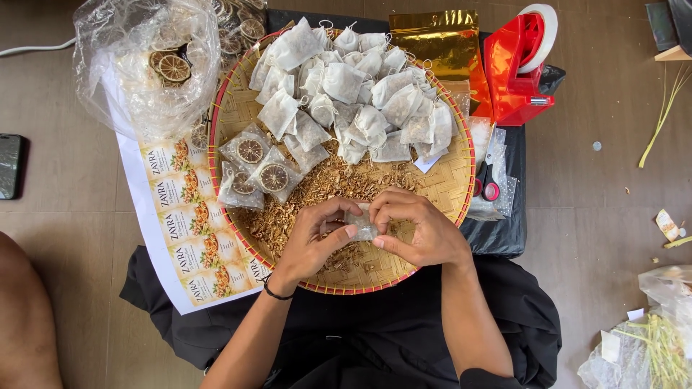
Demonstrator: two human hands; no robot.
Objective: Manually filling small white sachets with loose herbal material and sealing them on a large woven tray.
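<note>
A red tape dispenser [517,68] stands beside a gold foil pouch [437,45], red-handled scissors [487,184] lie below it, a phone [10,166] rests on the floor (far left), and a clear bag of dried citrus slices [148,65] sits above a label sheet [189,223].

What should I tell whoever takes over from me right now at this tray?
Left hand and right hand: both pinch one small tea bag over the woven tray.
Loose dried herb mix lies in the tray's middle.
Done: a pile of filled tea bags at the far side; three dried citrus packets on the left.
Left: the bag in hand is not yet on the pile.
</note>
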